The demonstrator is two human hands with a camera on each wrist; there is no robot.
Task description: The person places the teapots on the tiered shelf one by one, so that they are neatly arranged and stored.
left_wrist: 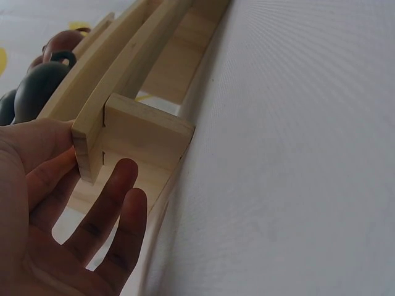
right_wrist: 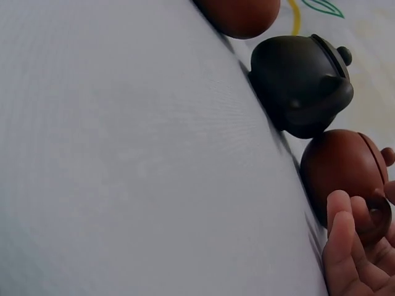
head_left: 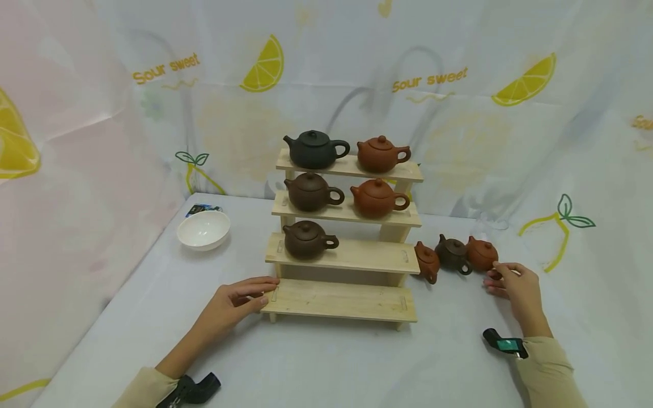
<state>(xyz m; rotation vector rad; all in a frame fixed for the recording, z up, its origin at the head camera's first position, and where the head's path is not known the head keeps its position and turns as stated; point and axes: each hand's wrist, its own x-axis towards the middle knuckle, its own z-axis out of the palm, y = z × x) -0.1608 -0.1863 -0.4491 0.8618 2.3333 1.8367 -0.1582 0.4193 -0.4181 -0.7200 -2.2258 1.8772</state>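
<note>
A stepped wooden stand [head_left: 340,299] rises in the middle of the table. My left hand [head_left: 238,300] holds the left end of its lowest board between thumb and forefinger; in the left wrist view the other fingers [left_wrist: 126,228] extend loosely beside the stand's leg. At the right, my right hand [head_left: 517,286] pinches the handle of a reddish-brown teapot [head_left: 482,254], which sits on the table. In the right wrist view, fingers [right_wrist: 341,243] partly cover this handle. Beside it stand a dark brown teapot [head_left: 452,253] and another reddish-brown teapot [head_left: 427,262].
On the stand's upper boards sit a black teapot [head_left: 314,150], dark brown teapots [head_left: 311,192] and reddish-brown teapots [head_left: 381,154]. A white bowl [head_left: 204,230] rests at the table's left, near a small dark card [head_left: 204,209]. A printed cloth [head_left: 326,68] hangs behind.
</note>
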